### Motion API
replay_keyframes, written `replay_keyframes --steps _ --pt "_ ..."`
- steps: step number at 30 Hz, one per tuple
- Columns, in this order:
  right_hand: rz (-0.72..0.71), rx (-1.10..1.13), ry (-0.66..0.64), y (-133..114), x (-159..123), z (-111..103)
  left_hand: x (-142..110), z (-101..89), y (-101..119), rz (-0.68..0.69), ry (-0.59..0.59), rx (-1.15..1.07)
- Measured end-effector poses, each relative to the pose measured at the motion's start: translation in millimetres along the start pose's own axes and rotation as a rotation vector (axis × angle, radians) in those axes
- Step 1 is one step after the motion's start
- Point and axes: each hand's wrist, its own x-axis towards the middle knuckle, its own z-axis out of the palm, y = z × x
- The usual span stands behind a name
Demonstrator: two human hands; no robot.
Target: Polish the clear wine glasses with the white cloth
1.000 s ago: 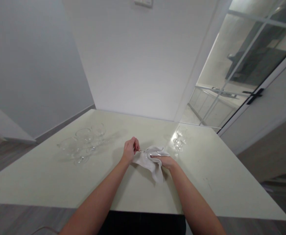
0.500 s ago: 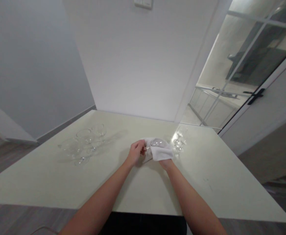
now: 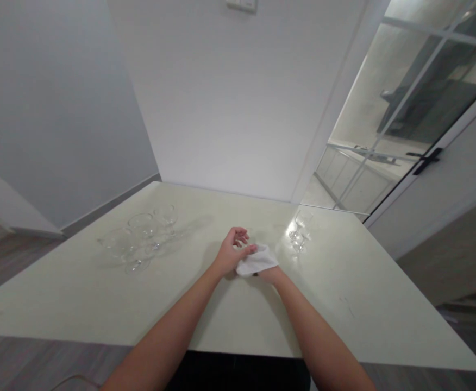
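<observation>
My right hand (image 3: 269, 275) is closed around a bunched white cloth (image 3: 257, 260) just above the pale table (image 3: 79, 298); the cloth covers most of the hand and hides whatever is inside it. My left hand (image 3: 233, 251) sits right beside it, with the fingers loosely curled and apart. Its thumb rests against the cloth's left edge and nothing shows in its grasp. A clear stemmed glass (image 3: 301, 228) stands a short way to the right of the cloth.
Three clear stemmed glasses (image 3: 140, 236) stand in a cluster on the left part of the table. White walls meet behind the table's far edge. A glass-panelled door (image 3: 405, 108) with a black handle is at the right.
My left hand has let go of the glass stem it pinched and its fingers have spread. The cloth has been gathered lower into my right hand, and the glass bowl no longer shows.
</observation>
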Motion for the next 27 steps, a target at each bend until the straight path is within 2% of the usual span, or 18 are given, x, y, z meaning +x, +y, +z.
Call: replay_keyframes --steps 1,3,6,11,17,20,23,27 --pt "-0.033 -0.009 -0.06 1 -3 2 -1 0.4 0 -0.029 -0.045 -0.077" --pt "-0.011 0.011 -0.14 3 -9 3 -3 0.3 3 -0.096 -0.154 -0.257" --pt "0.051 0.084 -0.138 4 -14 2 -3 0.1 8 -0.175 -0.258 -0.441" --pt "0.047 -0.002 -0.098 0 -12 5 0 2.1 8 -0.241 -0.054 -0.303" --pt "0.143 0.221 -0.081 -6 -14 7 -1 -2.5 11 -0.247 -0.125 -0.457" --pt "0.06 0.093 -0.101 -4 -13 7 -1 -1.7 11 -0.241 -0.067 -0.355" --pt "0.018 -0.005 -0.064 -4 -12 9 1 -0.3 8 -0.268 -0.009 -0.296" --pt "0.08 0.181 -0.076 -13 -13 15 6 -2.5 4 -0.202 0.05 -0.405"
